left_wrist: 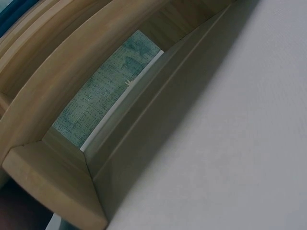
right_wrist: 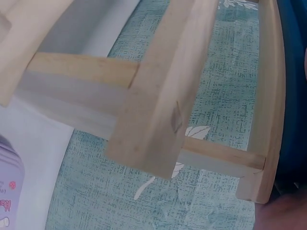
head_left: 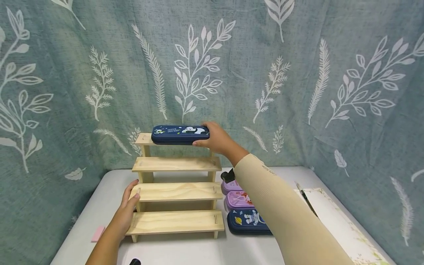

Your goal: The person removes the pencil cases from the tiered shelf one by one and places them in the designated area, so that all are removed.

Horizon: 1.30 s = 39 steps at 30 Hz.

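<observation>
A four-tier wooden step shelf (head_left: 179,191) stands on the white table. On its top tier lies a navy pencil case (head_left: 169,137) with a panda picture. My right hand (head_left: 218,139) grips the right end of this case, thumb in front and fingers behind. In the right wrist view, the case (right_wrist: 293,96) is a dark blue strip at the right edge, above part of the hand (right_wrist: 283,213). My left hand (head_left: 125,211) holds the left end of the shelf's second tier from the bottom. The left wrist view shows the shelf's underside, with the hand mostly hidden.
Right of the shelf lie a navy astronaut pencil case (head_left: 248,221) and a purple one (head_left: 236,200), with another purple case (head_left: 228,187) behind, partly covered by my sleeve. A brush (head_left: 306,200) lies on a floral-edged sheet (head_left: 344,224). A pink block (head_left: 98,234) sits at left.
</observation>
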Motion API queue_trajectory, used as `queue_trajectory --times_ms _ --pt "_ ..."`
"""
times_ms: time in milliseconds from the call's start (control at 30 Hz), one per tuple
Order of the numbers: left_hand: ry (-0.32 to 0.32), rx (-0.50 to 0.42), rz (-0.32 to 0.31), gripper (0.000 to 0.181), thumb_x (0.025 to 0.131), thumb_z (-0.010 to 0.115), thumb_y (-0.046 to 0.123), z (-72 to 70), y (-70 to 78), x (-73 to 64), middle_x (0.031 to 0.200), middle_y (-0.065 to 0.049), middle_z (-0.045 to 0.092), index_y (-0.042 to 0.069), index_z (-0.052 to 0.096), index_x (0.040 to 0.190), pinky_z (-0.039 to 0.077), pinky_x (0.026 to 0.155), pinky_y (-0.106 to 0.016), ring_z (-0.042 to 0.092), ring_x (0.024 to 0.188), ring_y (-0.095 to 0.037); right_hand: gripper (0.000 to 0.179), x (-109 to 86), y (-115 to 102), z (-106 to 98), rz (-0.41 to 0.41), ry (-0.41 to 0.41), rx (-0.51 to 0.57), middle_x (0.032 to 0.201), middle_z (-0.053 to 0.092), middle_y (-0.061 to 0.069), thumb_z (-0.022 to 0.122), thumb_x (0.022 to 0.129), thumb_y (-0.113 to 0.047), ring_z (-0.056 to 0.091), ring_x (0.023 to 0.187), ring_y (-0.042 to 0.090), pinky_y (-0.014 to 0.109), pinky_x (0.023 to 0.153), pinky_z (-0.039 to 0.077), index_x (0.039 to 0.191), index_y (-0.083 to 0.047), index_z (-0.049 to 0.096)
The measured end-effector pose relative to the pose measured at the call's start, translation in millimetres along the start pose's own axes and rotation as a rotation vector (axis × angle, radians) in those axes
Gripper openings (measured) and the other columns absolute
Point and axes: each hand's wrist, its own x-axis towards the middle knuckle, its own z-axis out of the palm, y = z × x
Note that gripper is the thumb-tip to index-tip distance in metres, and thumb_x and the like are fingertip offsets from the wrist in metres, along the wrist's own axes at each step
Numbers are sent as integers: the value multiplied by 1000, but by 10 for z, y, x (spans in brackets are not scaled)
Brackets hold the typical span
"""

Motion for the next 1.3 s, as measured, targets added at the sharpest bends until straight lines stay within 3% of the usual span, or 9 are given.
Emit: queue_trajectory --times_ms 567,1033,1300 --pt "4 -19 -1 62 115 32 45 27 -17 -24 175 -17 -9 36 2 168 -5 116 -81 -15 158 -49 92 -203 31 7 -32 26 3 161 44 9 83 85 -56 41 150 30 52 119 40 157 -13 45" --pt "-10 0 -7 62 115 32 47 3 -9 9 175 -15 -14 39 0 168 -6 115 -82 -18 158 -49 88 -376 57 -9 -77 70 33 149 50 8 87 83 -49 49 140 27 49 115 44 152 -11 49" --pt "-13 -11 5 64 115 32 46 10 -15 -5 175 -14 -14 32 2 169 -6 115 -82 -18 158 -48 86 -530 50 30 -104 71 36 147 53 7 89 81 -48 51 134 25 46 111 46 150 -12 51"
